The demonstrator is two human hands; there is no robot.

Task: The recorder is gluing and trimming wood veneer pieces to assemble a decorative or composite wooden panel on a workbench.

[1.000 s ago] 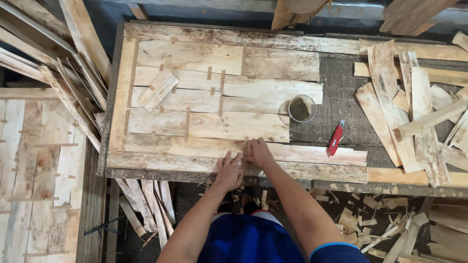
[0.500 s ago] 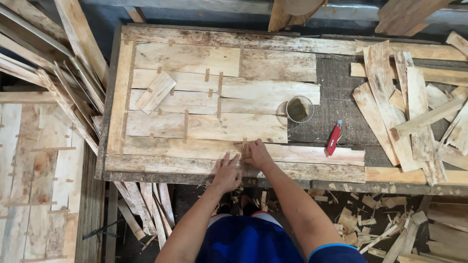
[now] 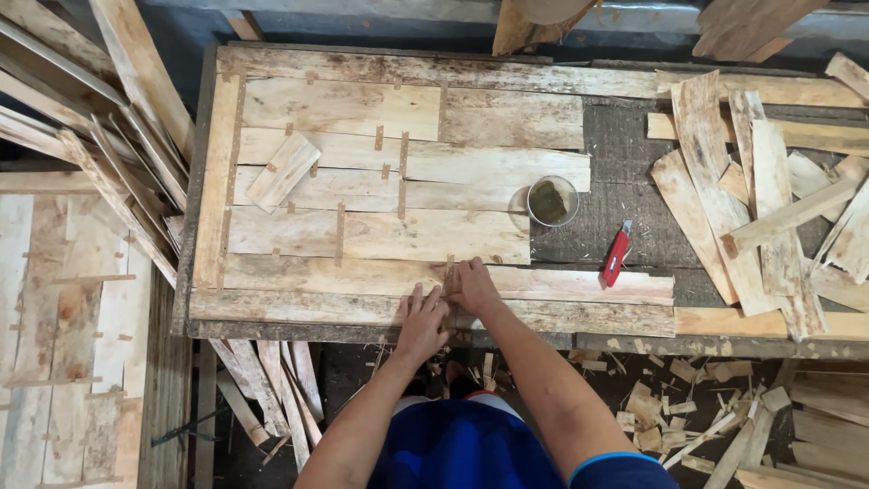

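My left hand (image 3: 422, 322) lies flat, fingers spread, on the near edge of a sheet of thin wood veneer strips (image 3: 362, 231) laid side by side on the workbench (image 3: 634, 222). My right hand (image 3: 471, 288) presses down right beside it, fingers bent over a small brown tape strip (image 3: 449, 270) at a joint between two veneer pieces. Short brown tape pieces cross several other joints in the sheet. A loose small veneer piece (image 3: 282, 170) rests on the sheet's upper left.
A small round cup (image 3: 551, 201) with a dark sponge stands right of the sheet. A red utility knife (image 3: 617, 254) lies on the dark bench top. Loose veneer strips (image 3: 769, 199) pile at right, more stacks at left (image 3: 81, 163), scraps on the floor (image 3: 688, 407).
Both hands stay pressed at the same joint on the near edge; the fingers have shifted only slightly. Nothing else has moved.
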